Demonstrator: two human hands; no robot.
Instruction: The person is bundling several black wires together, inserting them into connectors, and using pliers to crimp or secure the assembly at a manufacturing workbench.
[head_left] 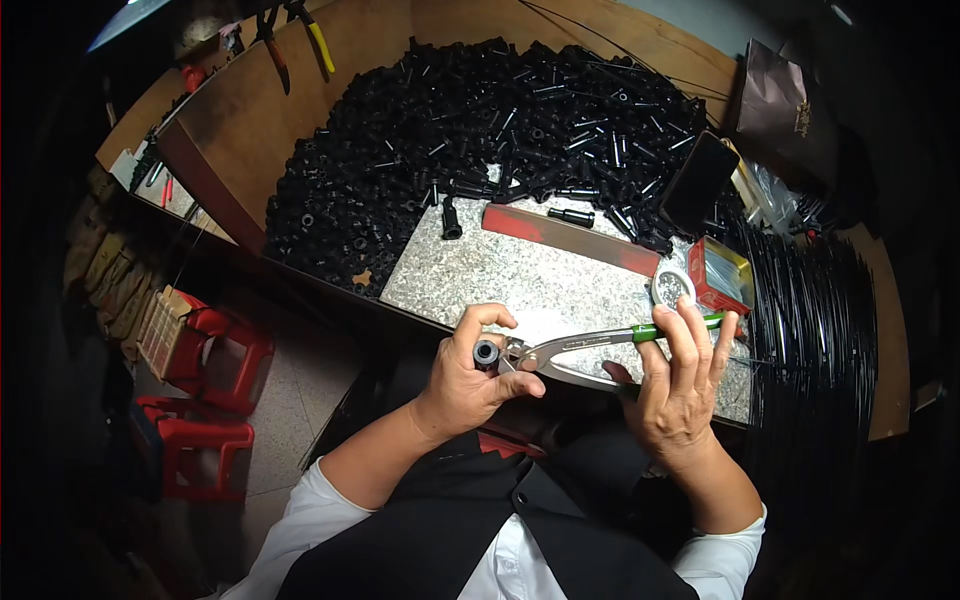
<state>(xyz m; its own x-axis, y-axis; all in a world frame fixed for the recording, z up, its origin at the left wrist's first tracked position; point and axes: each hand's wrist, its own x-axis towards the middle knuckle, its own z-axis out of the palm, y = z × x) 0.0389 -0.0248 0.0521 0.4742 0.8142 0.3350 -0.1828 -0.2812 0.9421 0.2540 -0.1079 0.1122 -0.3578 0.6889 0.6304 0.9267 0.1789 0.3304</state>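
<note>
In my left hand (455, 385) I grip a short black tubular part (486, 354), its round end with a hole facing up. My thumb and forefinger curl around it, near the jaws of a pair of pliers. My right hand (678, 405) is wrapped around the green-sleeved handles of these pliers (572, 346). Their metal jaws meet the side of the tube by my left fingertips; the exact contact is hidden. Both hands are over the near edge of a speckled work board (440, 270).
A large heap of black tubular parts (450, 130) fills the back. On the board lies a reddish bar (570, 238). To the right are a white ring (672, 287), a red box (722, 300), a phone (700, 182) and black rods (815, 320). Red stools (215, 440) stand at left.
</note>
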